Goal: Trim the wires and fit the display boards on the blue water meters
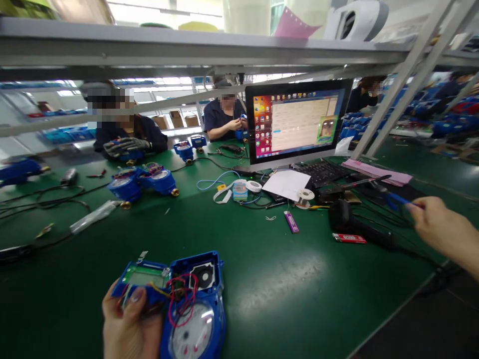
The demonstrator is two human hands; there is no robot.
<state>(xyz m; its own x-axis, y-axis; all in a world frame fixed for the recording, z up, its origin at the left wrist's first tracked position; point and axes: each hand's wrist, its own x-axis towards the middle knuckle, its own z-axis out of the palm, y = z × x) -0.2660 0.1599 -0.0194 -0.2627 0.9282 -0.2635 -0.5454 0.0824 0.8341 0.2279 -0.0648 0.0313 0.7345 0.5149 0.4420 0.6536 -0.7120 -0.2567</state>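
Observation:
My left hand is closed around the blue electronics housing of a water meter, with a green circuit board facing up. Red, black and yellow wires run from it to the open blue water meter, whose round clear dial stands just right of the hand. Far to the right, my right hand is stretched out and closed on blue-handled pliers. Their grey head is blurred, over dark cables near the soldering iron.
Several blue meters stand at the back left. A monitor, keyboard, solder spool, purple lighter, red lighter and black barcode scanner are on the green table. Co-workers sit opposite. A shelf crosses overhead.

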